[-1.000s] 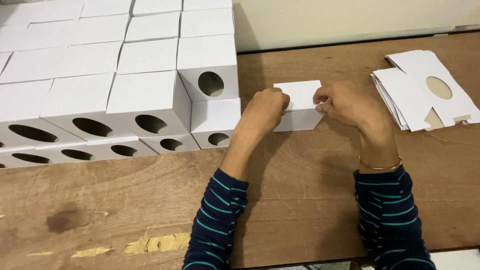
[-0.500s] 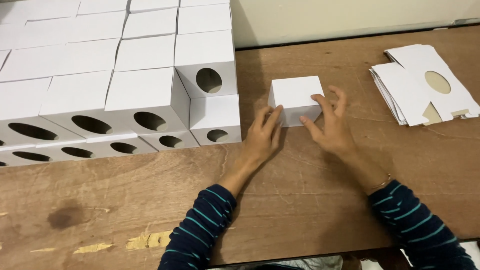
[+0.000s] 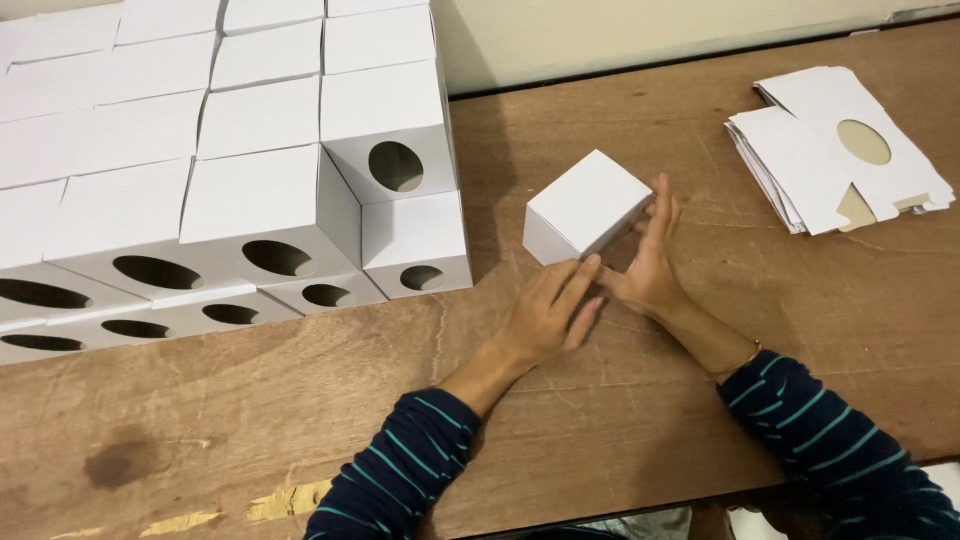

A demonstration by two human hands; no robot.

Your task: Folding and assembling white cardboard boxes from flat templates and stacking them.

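White card, folded up into a small closed box (image 3: 585, 205), sits on the wooden table (image 3: 620, 420) at the centre of the frame, turned corner-on. It looks fully formed. The left hand (image 3: 548, 315) lies flat below it, fingertips touching its lower edge, fingers straight and gripping nothing. The right hand (image 3: 650, 265) stands open against its right side, also not clasping. At upper left a large stack of finished boxes (image 3: 250, 170) with oval cut-outs is built up; at upper right a smaller pile of flat blanks (image 3: 830, 150) remains unfolded.
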